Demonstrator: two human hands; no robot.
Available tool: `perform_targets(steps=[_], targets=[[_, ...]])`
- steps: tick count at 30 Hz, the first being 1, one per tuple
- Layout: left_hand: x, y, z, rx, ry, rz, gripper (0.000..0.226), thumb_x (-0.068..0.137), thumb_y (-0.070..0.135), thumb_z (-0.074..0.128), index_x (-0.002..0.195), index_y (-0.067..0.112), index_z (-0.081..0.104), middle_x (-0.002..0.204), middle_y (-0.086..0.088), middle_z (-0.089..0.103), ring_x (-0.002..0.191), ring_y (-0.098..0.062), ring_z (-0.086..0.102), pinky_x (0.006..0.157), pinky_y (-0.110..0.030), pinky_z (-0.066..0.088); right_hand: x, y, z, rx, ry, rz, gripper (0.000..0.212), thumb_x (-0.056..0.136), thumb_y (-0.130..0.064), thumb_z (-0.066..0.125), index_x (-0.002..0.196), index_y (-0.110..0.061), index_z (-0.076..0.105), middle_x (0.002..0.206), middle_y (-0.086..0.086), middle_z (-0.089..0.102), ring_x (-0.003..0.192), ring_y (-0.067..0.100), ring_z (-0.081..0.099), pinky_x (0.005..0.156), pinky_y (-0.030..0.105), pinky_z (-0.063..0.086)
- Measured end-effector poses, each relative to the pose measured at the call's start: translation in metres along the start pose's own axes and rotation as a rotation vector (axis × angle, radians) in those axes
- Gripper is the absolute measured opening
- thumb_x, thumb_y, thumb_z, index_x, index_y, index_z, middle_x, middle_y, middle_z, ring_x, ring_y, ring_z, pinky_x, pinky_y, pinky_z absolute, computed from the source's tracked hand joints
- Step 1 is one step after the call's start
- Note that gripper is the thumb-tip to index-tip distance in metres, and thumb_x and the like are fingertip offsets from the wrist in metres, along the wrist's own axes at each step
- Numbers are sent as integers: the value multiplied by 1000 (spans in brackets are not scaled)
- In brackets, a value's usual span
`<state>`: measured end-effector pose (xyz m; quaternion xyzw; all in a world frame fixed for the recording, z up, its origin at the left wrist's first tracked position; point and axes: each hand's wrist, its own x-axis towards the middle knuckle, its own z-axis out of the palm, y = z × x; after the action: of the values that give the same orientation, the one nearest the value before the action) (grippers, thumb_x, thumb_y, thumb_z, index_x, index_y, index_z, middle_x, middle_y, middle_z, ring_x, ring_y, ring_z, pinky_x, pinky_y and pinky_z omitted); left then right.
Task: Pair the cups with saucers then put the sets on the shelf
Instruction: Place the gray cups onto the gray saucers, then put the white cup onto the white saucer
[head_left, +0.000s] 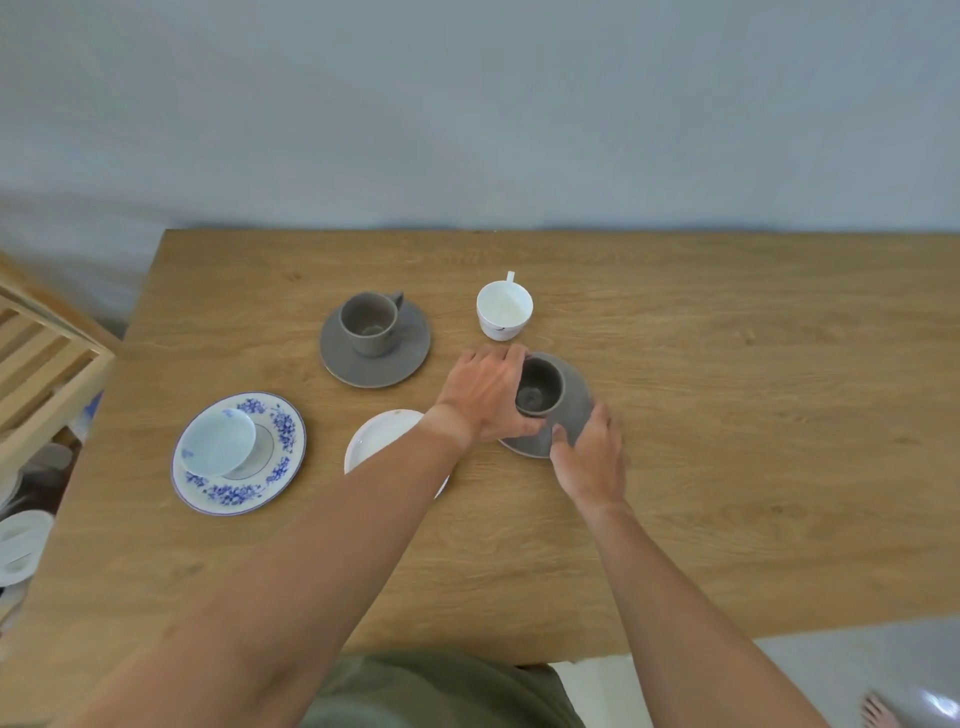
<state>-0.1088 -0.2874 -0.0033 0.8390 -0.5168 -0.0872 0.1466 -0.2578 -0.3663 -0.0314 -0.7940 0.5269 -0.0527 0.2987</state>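
A grey cup (537, 387) sits on a grey saucer (574, 400) at the table's middle. My left hand (485, 395) wraps the cup's left side. My right hand (589, 452) holds the saucer's near edge. Another grey cup (370, 322) stands on its grey saucer (410, 353) further back to the left. A white cup (504, 310) stands alone behind my hands. A plain white saucer (379, 439) lies partly under my left forearm. At the left, a pale blue cup (218, 441) rests tilted on a blue-flowered saucer (283, 431).
The wooden table (727, 415) runs to a grey wall at the back. A slatted wooden shelf (41, 364) stands off the table's left edge, with white dishes (21, 543) below it. The floor shows at the bottom right.
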Motion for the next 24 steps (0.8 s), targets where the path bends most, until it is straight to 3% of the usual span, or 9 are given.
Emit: perform_targets(steps=[3, 7, 13, 17, 20, 24], targets=[[7, 7, 6, 31, -13, 17, 82, 70, 66, 67, 130, 12, 53, 122, -6, 68, 113, -29, 62, 100, -41, 46, 4, 5, -1, 16, 9, -17, 50, 96, -22, 58, 143, -12, 43, 135, 9, 54, 125, 31, 54, 103, 45, 45], [12, 7, 12, 32, -15, 18, 83, 70, 64, 69, 133, 14, 51, 126, -6, 67, 115, -29, 62, 98, -41, 47, 16, 15, -8, 75, 53, -51, 21, 100, -13, 46, 117, -13, 58, 113, 5, 62, 106, 26, 58, 90, 43, 49], [-6, -1, 15, -99, 24, -123, 100, 60, 77, 73, 138, 19, 47, 132, -3, 61, 122, -26, 56, 102, -41, 44, 61, -8, -40, 160, 129, -30, 22, 103, -24, 46, 114, -13, 60, 110, 8, 62, 102, 26, 60, 90, 42, 49], [-47, -18, 18, -115, 118, -249, 100, 61, 83, 67, 137, 19, 52, 131, -3, 57, 121, -25, 52, 99, -38, 41, 89, -61, -48, 186, 48, -106, 44, 94, -45, 55, 125, -14, 57, 127, 11, 58, 115, 30, 58, 98, 41, 46], [-82, -37, 21, -53, 184, -314, 101, 60, 84, 63, 134, 15, 57, 135, -7, 56, 125, -29, 52, 103, -42, 42, 94, -106, -37, 59, -113, -155, 75, 83, -58, 66, 142, -17, 44, 145, 9, 44, 139, 29, 39, 110, 46, 34], [-124, -59, 19, -9, 173, -463, 108, 56, 84, 61, 133, 9, 58, 142, -13, 55, 129, -35, 53, 105, -46, 43, 98, -142, -11, -137, -205, -214, 86, 72, -48, 79, 142, -18, 39, 142, 12, 44, 137, 34, 38, 107, 47, 36]])
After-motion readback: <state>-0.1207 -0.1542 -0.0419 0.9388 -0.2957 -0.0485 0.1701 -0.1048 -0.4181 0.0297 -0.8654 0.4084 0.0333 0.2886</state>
